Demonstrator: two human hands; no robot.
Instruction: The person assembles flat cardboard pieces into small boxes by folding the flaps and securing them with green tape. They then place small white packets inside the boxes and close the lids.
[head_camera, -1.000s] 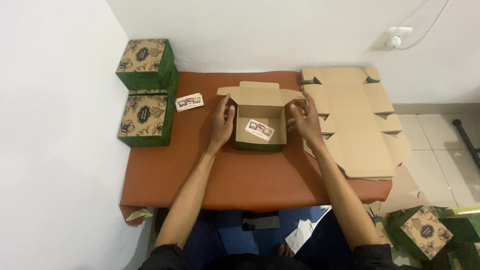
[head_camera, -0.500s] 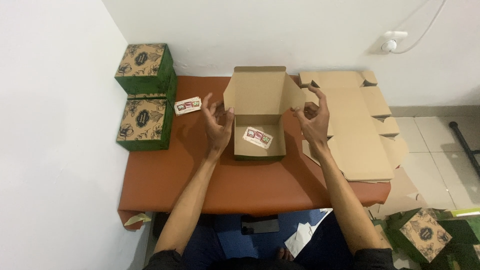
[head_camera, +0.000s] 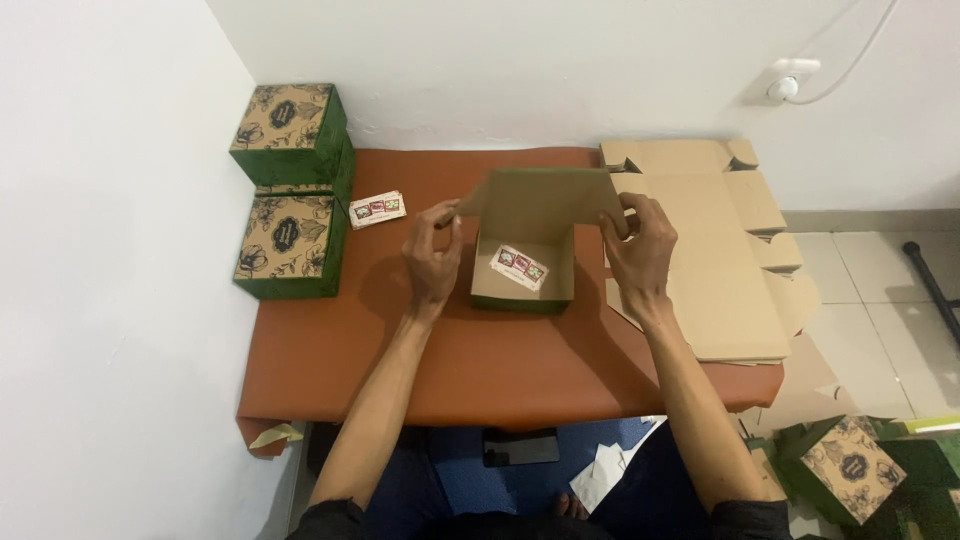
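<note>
Two closed green boxes (head_camera: 288, 190) stand at ten o'clock on the table (head_camera: 400, 370); flat cardboard sheets (head_camera: 715, 270) lie at three o'clock, a loose card (head_camera: 377, 209) between.

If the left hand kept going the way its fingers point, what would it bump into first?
Probably the raised brown cardboard lid of the open box: the left hand's fingertips already pinch that flap's left corner, though depth is hard to judge.
</note>
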